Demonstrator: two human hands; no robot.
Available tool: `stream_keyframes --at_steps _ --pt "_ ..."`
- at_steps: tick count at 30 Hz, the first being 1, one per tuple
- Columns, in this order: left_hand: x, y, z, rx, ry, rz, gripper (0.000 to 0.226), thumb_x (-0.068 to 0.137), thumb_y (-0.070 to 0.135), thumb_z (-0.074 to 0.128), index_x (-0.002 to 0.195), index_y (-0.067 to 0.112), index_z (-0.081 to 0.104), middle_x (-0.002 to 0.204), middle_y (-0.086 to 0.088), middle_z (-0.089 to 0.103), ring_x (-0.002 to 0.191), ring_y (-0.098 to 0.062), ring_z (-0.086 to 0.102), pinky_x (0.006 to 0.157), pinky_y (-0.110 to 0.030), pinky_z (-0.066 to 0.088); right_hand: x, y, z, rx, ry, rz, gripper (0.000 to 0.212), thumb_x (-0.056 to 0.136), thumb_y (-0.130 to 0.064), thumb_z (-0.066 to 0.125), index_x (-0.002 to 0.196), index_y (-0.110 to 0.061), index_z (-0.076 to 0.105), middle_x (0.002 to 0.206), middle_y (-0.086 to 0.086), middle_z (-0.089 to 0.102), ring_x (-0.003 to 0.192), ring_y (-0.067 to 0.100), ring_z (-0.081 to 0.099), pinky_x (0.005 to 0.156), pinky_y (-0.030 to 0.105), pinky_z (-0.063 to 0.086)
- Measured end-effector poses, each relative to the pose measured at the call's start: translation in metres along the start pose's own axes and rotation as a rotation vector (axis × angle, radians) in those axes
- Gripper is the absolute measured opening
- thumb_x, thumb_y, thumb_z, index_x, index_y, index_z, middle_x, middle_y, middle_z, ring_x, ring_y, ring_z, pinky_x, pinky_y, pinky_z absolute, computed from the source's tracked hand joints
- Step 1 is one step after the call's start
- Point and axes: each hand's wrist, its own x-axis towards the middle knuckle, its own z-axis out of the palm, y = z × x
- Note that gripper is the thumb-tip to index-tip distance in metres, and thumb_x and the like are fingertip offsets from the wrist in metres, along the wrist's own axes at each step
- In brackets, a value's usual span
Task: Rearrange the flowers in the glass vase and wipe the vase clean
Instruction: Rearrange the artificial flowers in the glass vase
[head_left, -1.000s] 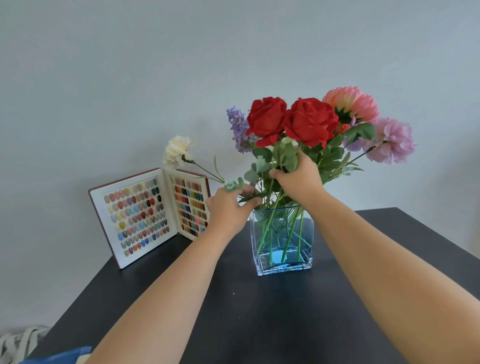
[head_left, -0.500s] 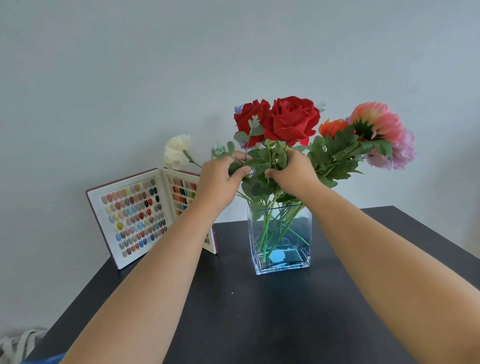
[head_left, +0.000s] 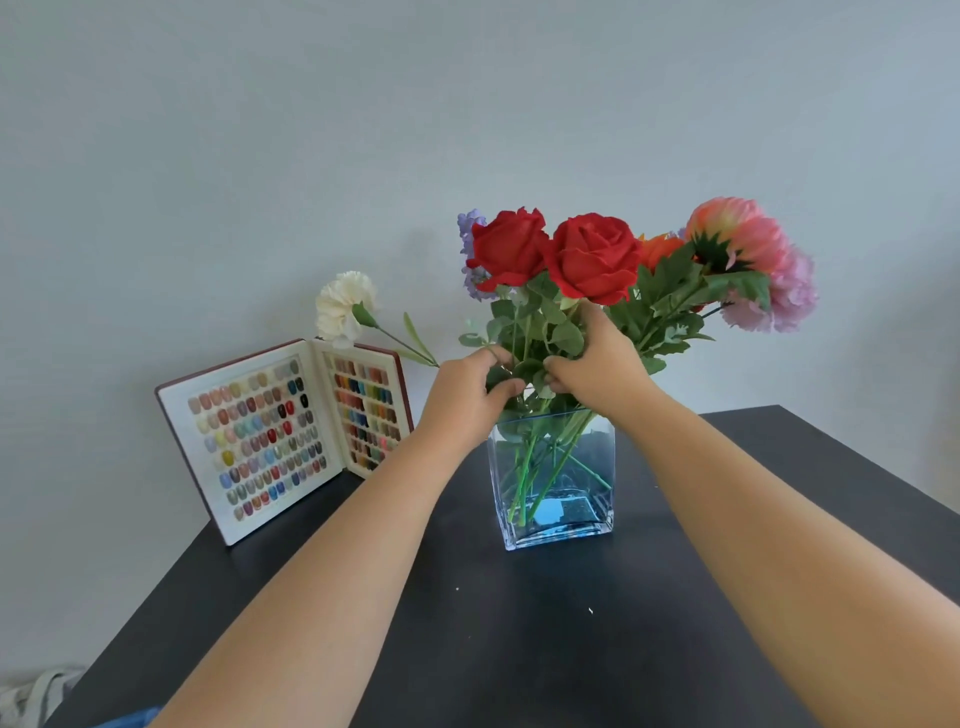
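The glass vase (head_left: 553, 478) sits near the middle of the dark table (head_left: 519, 649), square-sided, a little water at the bottom, stems (head_left: 524, 478) crossing inside it. The bunch stands more or less upright, so its long axis runs straight up from the vase mouth, and the heads fan out to the right: two red roses (head_left: 556, 254) in the middle, pink flowers (head_left: 753, 265) leaning off to the right. One white flower (head_left: 345, 304) pokes way out left, stem nearly sideways.

Both hands are right above the rim, just about level. The left hand (head_left: 462, 400) is curled around leaves and stems on the left side, the right hand (head_left: 597, 364) is closed around the stems under the roses. They're nearly touching. I'd guess the left one is closer to that stray white flower, so it'd be the one to pull it in. No cloth in sight for the wiping yet. A nail colour chart (head_left: 280, 436) stands open behind, well left of the vase.
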Motion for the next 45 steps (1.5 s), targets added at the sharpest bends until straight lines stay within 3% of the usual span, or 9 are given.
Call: stream_keyframes --at_steps 4,11,20,24,29,35,39,42,45 --pt "-0.004 0.003 0.006 -0.050 0.038 0.028 0.023 0.086 0.021 0.075 0.107 0.017 0.069 0.076 0.012 0.061 0.052 0.008 0.053 0.053 -0.006 0.037 -0.010 0.002 -0.009 -0.056 0.056 -0.051 0.043 0.081 -0.015 0.063 0.120 -0.022 0.046 0.093 -0.002 0.068 0.070 0.019 0.070 0.070 0.039 0.058" --pt "-0.028 -0.015 0.011 -0.337 0.080 -0.085 0.048 0.074 0.035 0.085 0.117 0.025 0.067 0.111 0.016 0.068 0.103 0.011 0.060 0.087 -0.004 0.043 -0.044 0.016 -0.017 -0.003 0.254 -0.142 0.058 0.083 -0.009 0.060 0.136 -0.030 0.046 0.112 -0.019 0.057 0.071 0.001 0.062 0.070 0.017 0.048" --pt "-0.011 -0.059 0.004 -0.721 0.114 -0.651 0.021 0.100 0.025 0.055 0.118 0.016 0.060 0.112 -0.002 0.067 0.100 -0.016 0.064 0.089 -0.028 0.045 -0.050 0.055 -0.037 0.243 0.399 0.151 0.032 0.076 -0.017 0.043 0.075 -0.036 0.070 0.069 -0.013 0.069 0.054 0.018 0.052 0.052 0.034 0.047" --pt "0.008 -0.055 0.007 -0.783 0.164 -0.630 0.009 0.099 0.017 0.055 0.094 0.019 0.063 0.111 -0.004 0.066 0.095 -0.015 0.065 0.085 -0.026 0.047 -0.048 0.072 -0.041 0.273 0.351 0.367 0.030 0.075 -0.022 0.046 0.089 -0.031 0.071 0.081 -0.004 0.068 0.065 0.017 0.055 0.062 0.036 0.050" --pt "0.013 -0.050 0.008 -0.758 0.280 -0.520 0.031 0.096 0.004 0.057 0.126 0.009 0.054 0.106 -0.015 0.071 0.084 -0.015 0.070 0.083 -0.034 0.055 -0.033 0.069 -0.048 0.287 0.076 0.442 0.057 0.082 -0.035 0.065 0.135 -0.024 0.046 0.117 0.000 0.057 0.108 0.021 0.053 0.094 0.042 0.045" --pt "0.032 -0.026 -0.012 -0.512 0.243 -0.258 0.033 0.094 0.010 0.061 0.115 0.033 0.052 0.089 -0.005 0.066 0.085 -0.025 0.069 0.074 -0.036 0.055 -0.021 0.055 -0.041 0.299 0.053 0.380 0.064 0.085 -0.031 0.066 0.140 -0.015 0.037 0.117 0.001 0.057 0.106 0.020 0.054 0.095 0.038 0.043" --pt "0.051 -0.013 -0.030 -0.387 0.208 -0.107 0.034 0.095 0.019 0.064 0.127 0.022 0.054 0.087 0.005 0.064 0.067 0.006 0.064 0.059 -0.011 0.050 -0.021 0.055 -0.036 0.305 0.059 0.368 0.066 0.086 -0.028 0.066 0.141 -0.011 0.034 0.117 0.000 0.058 0.106 0.020 0.055 0.100 0.043 0.042" --pt "0.060 -0.006 -0.035 -0.361 0.176 -0.061 0.039 0.093 0.012 0.065 0.131 0.011 0.057 0.103 -0.016 0.068 0.066 -0.006 0.066 0.056 -0.013 0.051 -0.022 0.055 -0.033 0.323 0.060 0.368 0.066 0.086 -0.024 0.067 0.141 -0.010 0.034 0.112 -0.003 0.057 0.105 0.020 0.054 0.101 0.045 0.042" --pt "0.070 0.001 -0.048 -0.313 0.175 -0.045 0.045 0.093 0.005 0.057 0.135 0.022 0.054 0.110 -0.009 0.067 0.074 -0.014 0.067 0.058 -0.018 0.054 -0.021 0.054 -0.033 0.332 0.071 0.361 0.066 0.086 -0.022 0.067 0.141 -0.008 0.033 0.109 -0.004 0.058 0.105 0.020 0.055 0.101 0.045 0.042"
